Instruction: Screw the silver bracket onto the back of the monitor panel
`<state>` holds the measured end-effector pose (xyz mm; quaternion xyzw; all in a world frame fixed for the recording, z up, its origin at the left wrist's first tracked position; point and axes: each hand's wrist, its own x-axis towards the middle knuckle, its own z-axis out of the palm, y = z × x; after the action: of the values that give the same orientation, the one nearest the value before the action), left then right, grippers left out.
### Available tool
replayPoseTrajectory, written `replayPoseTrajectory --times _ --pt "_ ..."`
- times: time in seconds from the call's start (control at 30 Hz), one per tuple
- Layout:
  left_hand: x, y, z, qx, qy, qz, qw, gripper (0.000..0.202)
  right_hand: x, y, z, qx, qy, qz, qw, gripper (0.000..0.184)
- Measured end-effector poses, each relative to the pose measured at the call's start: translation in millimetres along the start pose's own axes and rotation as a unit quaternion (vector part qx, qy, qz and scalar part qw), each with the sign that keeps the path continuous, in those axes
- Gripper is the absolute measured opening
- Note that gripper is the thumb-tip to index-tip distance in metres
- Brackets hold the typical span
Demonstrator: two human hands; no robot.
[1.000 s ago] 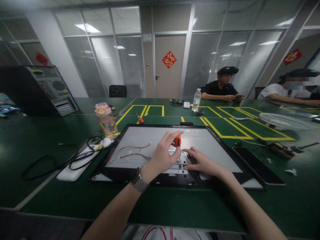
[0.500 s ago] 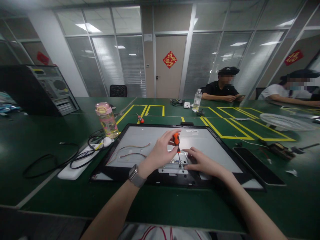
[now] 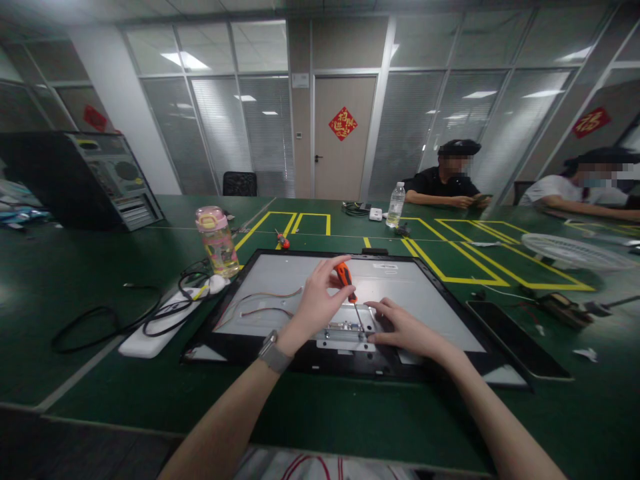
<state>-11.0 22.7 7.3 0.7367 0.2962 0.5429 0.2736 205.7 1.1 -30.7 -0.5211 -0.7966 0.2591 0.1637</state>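
A monitor panel lies face down on the green table, its grey back up, with a small metal board near its front edge. My left hand is closed on an orange-handled screwdriver, which is tilted with its tip down on the board. My right hand rests beside the tip, fingers pressed flat on the board's right end. Thin red and white wires lie on the panel to the left of my hands.
Left of the panel lie a white slab with black cables and a pink-lidded bottle. A computer case stands far left. A dark strip, a fan grille and small parts lie on the right. Two people sit at the far side.
My left hand has lifted and tipped the screwdriver handle back to the left, so the shaft now slants. The right hand stays on the board. The view has shifted slightly.
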Motion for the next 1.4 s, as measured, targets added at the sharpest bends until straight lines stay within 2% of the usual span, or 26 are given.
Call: replayPoseTrajectory --times 0.07,0.17,0.23,0.3,0.33,0.37,0.43,0.5,0.6,0.67,0.83,0.9,1.0,1.13,1.23,1.4 --pt "5 -7 -3.9 -0.065 0.075 -0.033 0.995 0.055 0 0 0 0.0 -0.004 0.002 1.0 0.063" --pt "15 -16 -22.1 -0.08 0.175 -0.02 0.981 0.056 -1 0 0 0.0 -0.004 0.004 1.0 0.063" --pt "20 -18 -41.4 -0.012 0.215 0.005 0.977 0.049 -1 0 0 -0.003 -0.002 0.005 1.0 0.065" --pt "23 -20 -62.8 0.102 0.216 0.032 0.971 0.042 -1 1 1 -0.003 -0.001 0.006 1.0 0.066" --pt "23 -21 -73.1 0.169 0.192 0.039 0.966 0.039 -1 1 1 -0.001 0.0 0.006 1.0 0.066" --pt "23 -23 -82.7 0.223 0.145 0.041 0.963 0.037 -1 1 1 0.003 0.002 0.007 1.0 0.066" --pt "19 -30 -98.6 0.291 0.019 0.009 0.956 0.034 -2 1 1 0.01 0.006 0.005 1.0 0.064" --pt "11 -42 -110.3 0.329 -0.102 -0.046 0.937 0.033 -2 0 1 0.016 0.008 0.005 1.0 0.064" --pt "-2 -61 -121.7 0.357 -0.193 -0.108 0.907 0.031 -3 -3 1 0.022 0.011 0.01 1.0 0.065" --pt "-9 -70 -126.5 0.359 -0.223 -0.13 0.897 0.03 -2 -4 0 0.02 0.018 0.008 1.0 0.065" --pt "-11 -69 -125.5 0.366 -0.199 -0.153 0.896 0.03 2 -2 1 0.013 0.03 -0.01 0.999 0.069" --pt "-11 -62 -118.0 0.329 -0.187 -0.142 0.915 0.036 4 1 1 0.018 0.034 -0.019 0.999 0.073" --pt "-14 -48 -101.2 0.23 -0.237 -0.175 0.927 0.055 5 4 3 0.033 0.031 -0.033 0.998 0.073" --pt "-22 -32 -79.2 0.191 -0.32 -0.186 0.909 0.07 7 7 5 0.043 0.044 -0.038 0.997 0.071" --pt "-24 -27 -70.8 0.203 -0.303 -0.179 0.914 0.068 9 9 7 0.055 0.054 -0.041 0.996 0.07" --pt "-23 -29 -69.6 0.199 -0.277 -0.167 0.925 0.071 10 7 7 0.092 0.076 -0.072 0.99 0.065"
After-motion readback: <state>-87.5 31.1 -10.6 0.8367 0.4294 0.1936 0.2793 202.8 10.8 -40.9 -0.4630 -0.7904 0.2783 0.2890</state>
